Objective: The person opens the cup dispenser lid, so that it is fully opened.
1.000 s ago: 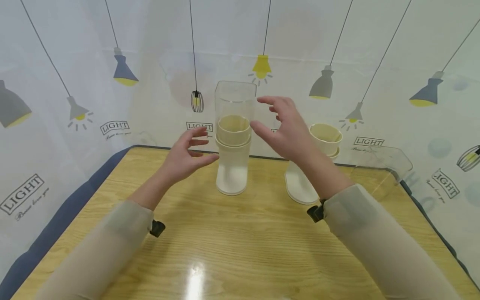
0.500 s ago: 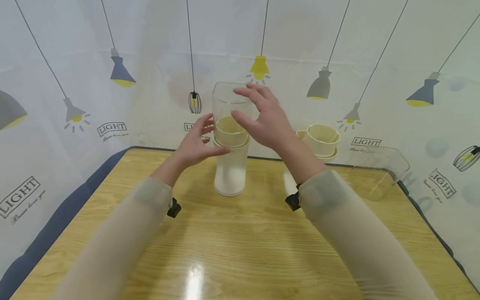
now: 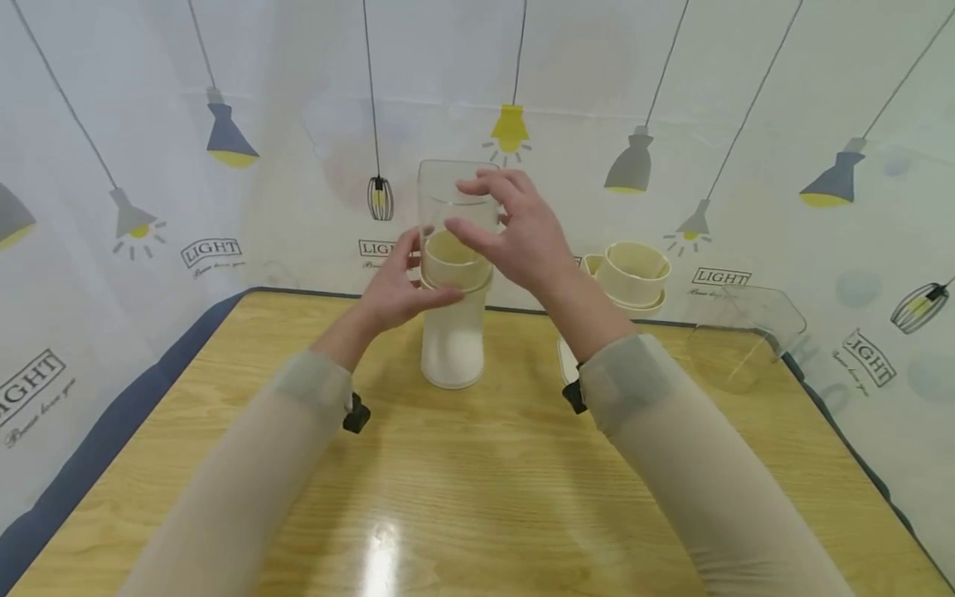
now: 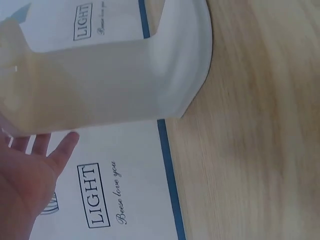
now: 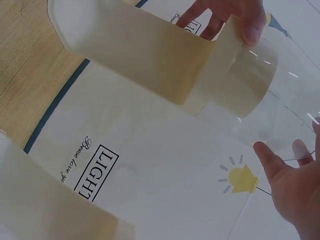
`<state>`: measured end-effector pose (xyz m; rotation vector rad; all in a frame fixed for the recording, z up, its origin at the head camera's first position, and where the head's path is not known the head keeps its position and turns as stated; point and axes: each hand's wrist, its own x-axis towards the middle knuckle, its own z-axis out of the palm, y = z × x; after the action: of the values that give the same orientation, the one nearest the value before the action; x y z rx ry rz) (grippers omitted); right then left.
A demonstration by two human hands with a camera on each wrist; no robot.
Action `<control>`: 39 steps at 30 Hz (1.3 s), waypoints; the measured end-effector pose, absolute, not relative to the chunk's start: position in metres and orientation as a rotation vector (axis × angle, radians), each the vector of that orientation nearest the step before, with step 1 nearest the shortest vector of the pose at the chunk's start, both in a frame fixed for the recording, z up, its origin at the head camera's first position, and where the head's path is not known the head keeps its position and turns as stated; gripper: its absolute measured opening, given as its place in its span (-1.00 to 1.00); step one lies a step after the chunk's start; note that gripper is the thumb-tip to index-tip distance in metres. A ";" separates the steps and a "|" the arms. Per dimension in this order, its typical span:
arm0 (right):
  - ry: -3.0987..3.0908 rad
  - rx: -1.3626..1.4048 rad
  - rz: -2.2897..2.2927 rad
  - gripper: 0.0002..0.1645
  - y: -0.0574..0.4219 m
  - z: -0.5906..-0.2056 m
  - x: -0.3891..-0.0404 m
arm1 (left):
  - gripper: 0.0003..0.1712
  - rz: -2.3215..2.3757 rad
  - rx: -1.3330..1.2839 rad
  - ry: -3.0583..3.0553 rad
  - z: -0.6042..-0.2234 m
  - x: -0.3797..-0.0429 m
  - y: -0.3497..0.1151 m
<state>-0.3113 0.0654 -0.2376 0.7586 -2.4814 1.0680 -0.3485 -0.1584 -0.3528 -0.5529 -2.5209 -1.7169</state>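
A tall cream stand (image 3: 453, 348) with a ring-shaped collar (image 3: 451, 269) stands upright on the table. Over the collar sits a see-through plastic container (image 3: 440, 186). My left hand (image 3: 391, 290) grips the stand at the collar from the left, its thumb across the front. In the right wrist view that thumb (image 5: 252, 34) presses close to the collar's rim. From the right, my right hand (image 3: 530, 240) holds the clear container, with thumb and fingers (image 3: 477, 184) bent about its side. Near the left hand, the stand's smooth body (image 4: 95, 85) fills much of the left wrist view.
A second cream stand (image 3: 634, 278) is to the right, its lower part largely behind my right forearm. Beyond it, another clear container (image 3: 734, 348) rests on the wooden table (image 3: 462, 497). A lamp-printed white sheet (image 3: 582, 75) rises behind the table's dark edge.
My left hand has moved right and slightly up onto the collar. My right hand has moved left from beside the clear container onto it. The stand has stayed in place.
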 end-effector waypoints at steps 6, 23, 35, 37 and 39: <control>-2.447 0.773 1.174 -0.37 0.070 -0.240 -0.313 | 0.36 -1.733 -0.479 -2.439 -0.358 -0.337 -0.147; -2.330 0.844 1.370 -0.29 0.077 -0.258 -0.313 | 0.49 -1.417 -0.211 -2.334 -0.372 -0.308 -0.111; -2.283 0.849 1.398 -0.13 0.075 -0.267 -0.311 | 0.51 -1.312 -0.147 -2.252 -0.375 -0.295 -0.094; -2.291 0.815 1.394 -0.14 0.072 -0.269 -0.309 | 0.52 -1.350 -0.145 -2.249 -0.376 -0.295 -0.093; -2.303 0.776 1.389 -0.14 0.069 -0.270 -0.307 | 0.51 -1.418 -0.169 -2.242 -0.375 -0.295 -0.094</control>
<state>-0.3073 0.0690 -0.2700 0.7757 -2.3029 1.3893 -0.2955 -0.0945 -0.3746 -0.1690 -2.2417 -1.4177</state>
